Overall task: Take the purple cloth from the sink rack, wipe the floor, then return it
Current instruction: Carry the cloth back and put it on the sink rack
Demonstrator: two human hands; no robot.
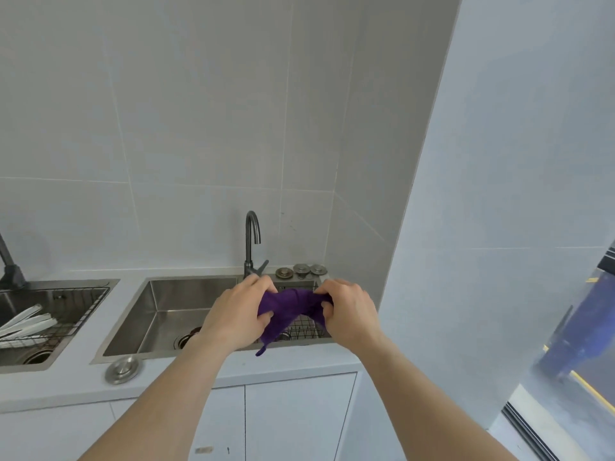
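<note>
Two bare, sleeveless forearms point(186, 387)

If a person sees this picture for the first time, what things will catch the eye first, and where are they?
The purple cloth stands out most, bunched between the left hand and the right hand above the steel sink at the centre. Behind it a dark tap rises against the pale wall tiles. At the far left, white plates stand in a wire rack in a second sink.

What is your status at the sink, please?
Both hands, left and right, gripping purple cloth. Cloth bunched above wire rack in sink. Nothing in the way.
</note>
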